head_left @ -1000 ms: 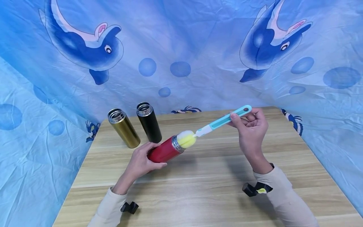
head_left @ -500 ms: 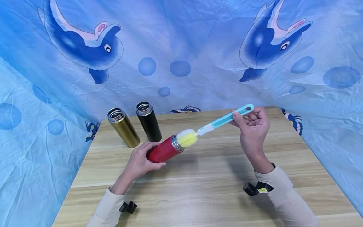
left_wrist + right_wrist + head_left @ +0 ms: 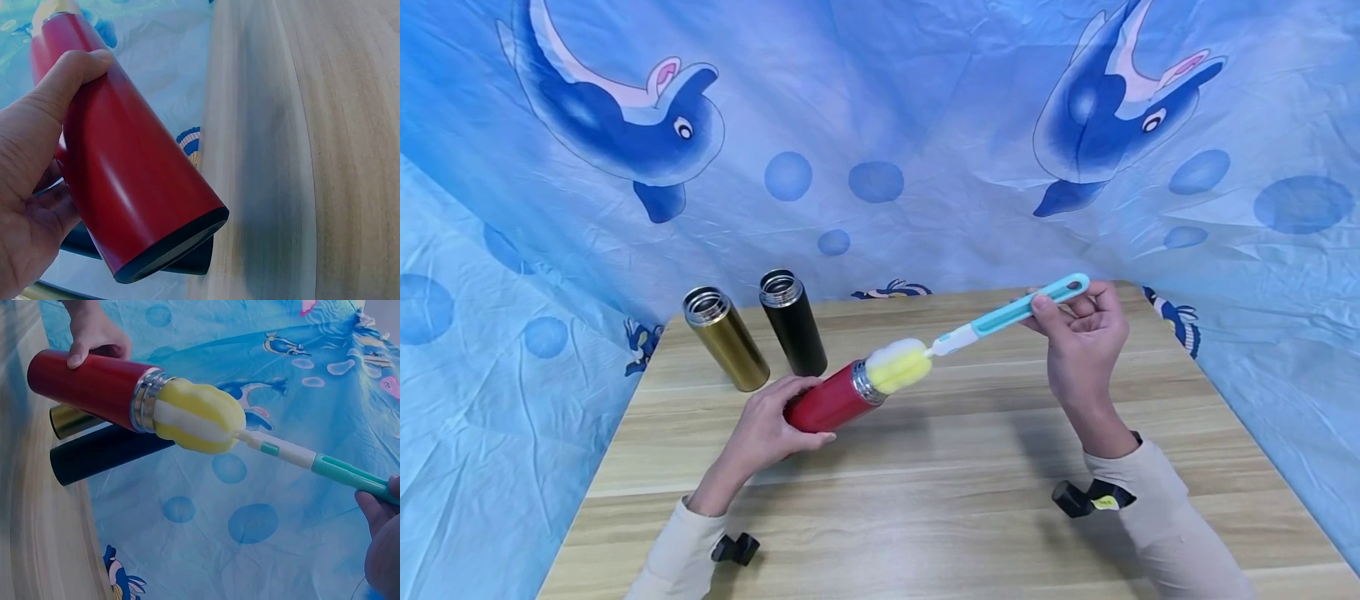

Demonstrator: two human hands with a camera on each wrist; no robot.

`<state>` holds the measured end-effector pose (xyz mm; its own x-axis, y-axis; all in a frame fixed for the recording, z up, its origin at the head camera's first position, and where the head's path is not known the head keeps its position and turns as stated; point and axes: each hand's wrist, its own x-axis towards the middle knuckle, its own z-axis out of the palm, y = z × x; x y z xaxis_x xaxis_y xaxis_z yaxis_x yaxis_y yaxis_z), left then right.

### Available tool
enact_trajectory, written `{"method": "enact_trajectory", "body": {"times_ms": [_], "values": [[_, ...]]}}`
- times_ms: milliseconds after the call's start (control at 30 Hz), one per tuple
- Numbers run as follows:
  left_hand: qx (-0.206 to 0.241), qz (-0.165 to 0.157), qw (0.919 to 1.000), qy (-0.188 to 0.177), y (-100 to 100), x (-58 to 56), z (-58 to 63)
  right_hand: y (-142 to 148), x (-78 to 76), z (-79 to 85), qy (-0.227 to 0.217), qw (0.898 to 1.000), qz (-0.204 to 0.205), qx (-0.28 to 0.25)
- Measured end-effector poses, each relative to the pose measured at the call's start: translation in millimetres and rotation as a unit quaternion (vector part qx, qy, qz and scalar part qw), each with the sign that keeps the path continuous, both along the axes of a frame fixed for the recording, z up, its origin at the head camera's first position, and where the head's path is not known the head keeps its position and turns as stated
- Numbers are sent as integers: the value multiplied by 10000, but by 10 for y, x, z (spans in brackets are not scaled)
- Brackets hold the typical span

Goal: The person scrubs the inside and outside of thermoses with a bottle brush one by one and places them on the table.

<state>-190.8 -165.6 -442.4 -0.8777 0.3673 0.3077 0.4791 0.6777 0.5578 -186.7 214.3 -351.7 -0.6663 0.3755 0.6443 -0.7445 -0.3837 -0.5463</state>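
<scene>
My left hand grips a red vacuum flask round its body, held tilted over the table with its steel mouth toward the right. In the left wrist view the flask's black base shows. My right hand pinches the turquoise handle of a bottle brush between thumb and fingers. The brush's yellow and white sponge head sits at the flask's mouth, most of it outside; its tip is hidden inside the neck.
A gold flask and a black flask stand uncapped and upright at the back left of the wooden table. A blue dolphin-print sheet hangs behind and at the sides.
My right hand has drawn the brush up and to the right, so more of the sponge shows outside the flask's mouth. The left hand and red flask have shifted only slightly left.
</scene>
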Motion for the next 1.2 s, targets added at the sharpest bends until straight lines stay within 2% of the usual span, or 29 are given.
{"method": "enact_trajectory", "body": {"times_ms": [133,233,400,567,733,867,1067,1200], "values": [[50,-118,9996,-262,-19,-4,9,36,8,11,67,9997,216,-126],[28,-154,9993,-342,-60,-16,-6,87,13,39,145,9986,295,-415],[-56,15,9999,-93,-154,-30,-34,193,11,107,265,9946,119,-997],[-355,66,9992,140,-148,-47,-19,219,15,99,84,9940,90,-1091],[-551,169,9983,129,-96,-57,10,215,13,76,72,9919,177,-1253],[-620,249,9976,180,-64,-57,34,188,21,59,34,9932,181,-1147],[-706,194,9968,323,-15,-65,37,116,32,-15,-188,9969,122,-751],[-707,188,9964,419,11,-72,25,76,16,-57,-180,9977,118,-644]]}}
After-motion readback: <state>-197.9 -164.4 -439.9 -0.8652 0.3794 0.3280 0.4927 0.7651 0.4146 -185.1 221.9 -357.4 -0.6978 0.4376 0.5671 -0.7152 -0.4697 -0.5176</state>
